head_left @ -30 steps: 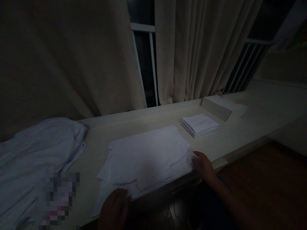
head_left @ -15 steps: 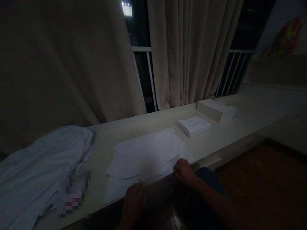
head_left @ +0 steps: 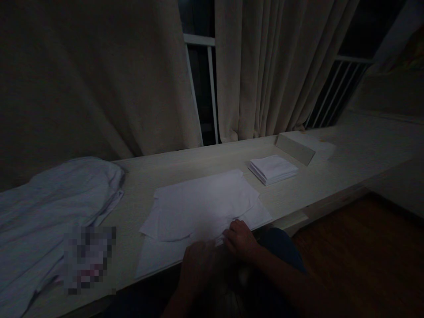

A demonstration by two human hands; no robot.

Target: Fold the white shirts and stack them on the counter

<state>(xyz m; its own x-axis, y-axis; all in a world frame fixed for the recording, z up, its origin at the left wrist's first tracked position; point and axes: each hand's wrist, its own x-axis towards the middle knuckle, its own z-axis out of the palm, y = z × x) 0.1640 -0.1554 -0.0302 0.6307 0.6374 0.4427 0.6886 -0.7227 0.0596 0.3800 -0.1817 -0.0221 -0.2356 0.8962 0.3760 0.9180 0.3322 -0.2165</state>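
Observation:
A white shirt (head_left: pixel 198 205) lies spread out on the pale ledge, with sleeve-like flaps at its left and right. Beneath it, a flat white layer (head_left: pixel 155 256) reaches to the ledge's front edge. At the shirt's near edge my right hand (head_left: pixel 241 238) has its fingers curled down on gathered cloth. Just left of it is my left hand (head_left: pixel 198 263), also at the near edge; its fingers are dark and blurred, so their grip is unclear. Beyond the shirt, to the right, sits a neat folded white stack (head_left: pixel 273 169).
A large crumpled pale cloth (head_left: pixel 62 203) covers the ledge's left end, beside a pixelated patch. Farther right stands a low box-like piece (head_left: pixel 294 149). Beige curtains (head_left: pixel 258 66) hang behind the ledge (head_left: pixel 351 150). My knee (head_left: pixel 281 247) is close below the front edge.
My right hand has moved left along the near edge from the shirt's right corner. My left hand has shifted right, so the two are closer together. The view has tilted down slightly.

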